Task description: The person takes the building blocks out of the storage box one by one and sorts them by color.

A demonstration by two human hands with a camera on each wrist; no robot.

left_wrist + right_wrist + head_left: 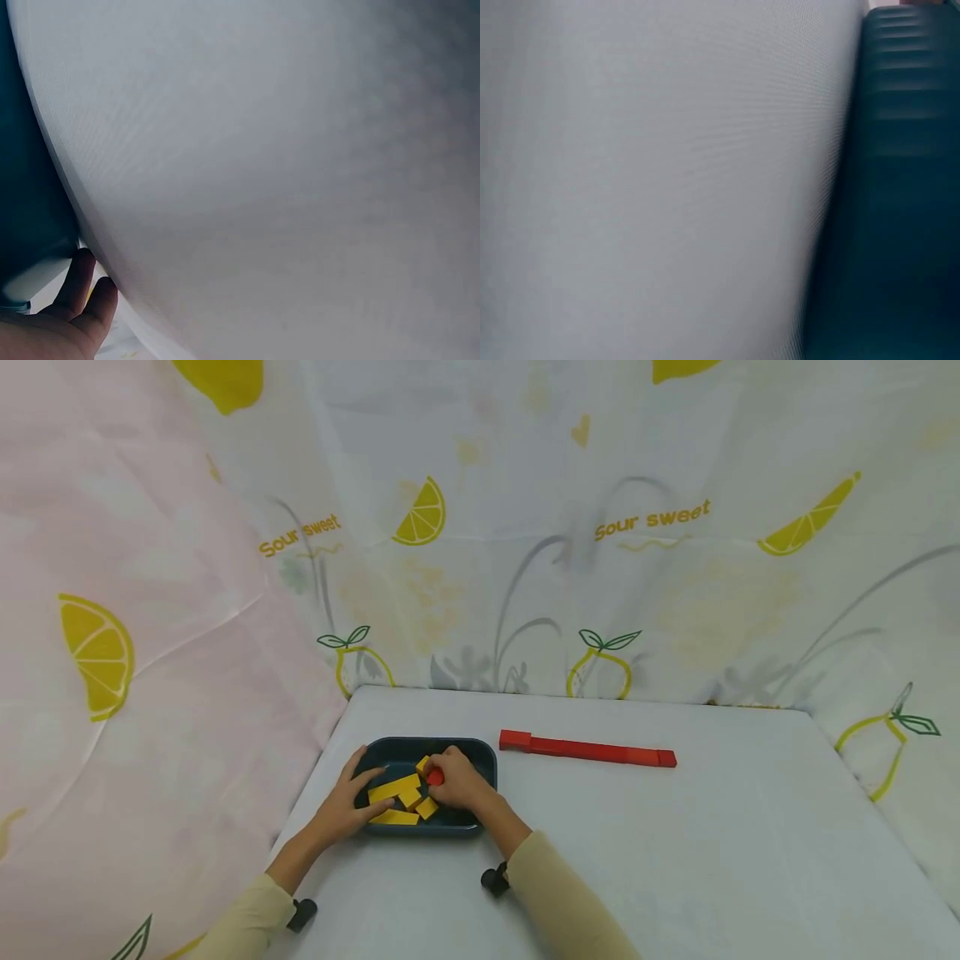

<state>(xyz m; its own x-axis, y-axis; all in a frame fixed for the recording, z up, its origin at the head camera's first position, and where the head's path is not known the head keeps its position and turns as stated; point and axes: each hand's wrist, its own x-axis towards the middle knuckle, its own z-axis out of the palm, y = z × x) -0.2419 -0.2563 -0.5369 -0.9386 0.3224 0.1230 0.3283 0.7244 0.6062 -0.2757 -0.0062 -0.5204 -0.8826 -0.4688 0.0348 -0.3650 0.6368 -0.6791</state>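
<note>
Open tabletop (675, 860) right of tray (487, 760) — red bar (587, 749) behind, curtain beyond

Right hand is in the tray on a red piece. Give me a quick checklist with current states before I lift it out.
1. Right hand grips the red block: ok, fingers curl round it.
2. Left hand steadies the dark tray: ok, it rests on the tray's left rim.
3. Yellow blocks clear of the red block: cannot tell, they crowd close beside it.
4. Row of red blocks lies straight on the table: ok.
5. Path from tray to the row free: ok, bare table between them.
</note>
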